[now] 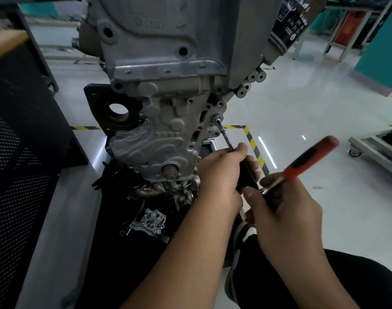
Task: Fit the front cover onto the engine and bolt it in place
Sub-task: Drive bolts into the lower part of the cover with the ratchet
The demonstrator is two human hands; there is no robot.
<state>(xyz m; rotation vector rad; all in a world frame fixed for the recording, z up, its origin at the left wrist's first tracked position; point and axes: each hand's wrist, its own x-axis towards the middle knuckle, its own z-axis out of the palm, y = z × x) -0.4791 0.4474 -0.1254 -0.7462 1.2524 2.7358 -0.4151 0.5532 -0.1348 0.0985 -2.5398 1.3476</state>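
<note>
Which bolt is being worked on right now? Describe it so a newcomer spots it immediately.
Start at the grey front cover on the engine. Follow its right edge about halfway down to the bolt. Unlike the empty holes around it, a thin extension bar from the left hand meets it.

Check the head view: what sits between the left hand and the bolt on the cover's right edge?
Head view: only the thin metal extension shaft spans that stretch, running from the left hand up to the bolt on the front cover. Behind it shows floor.
</note>
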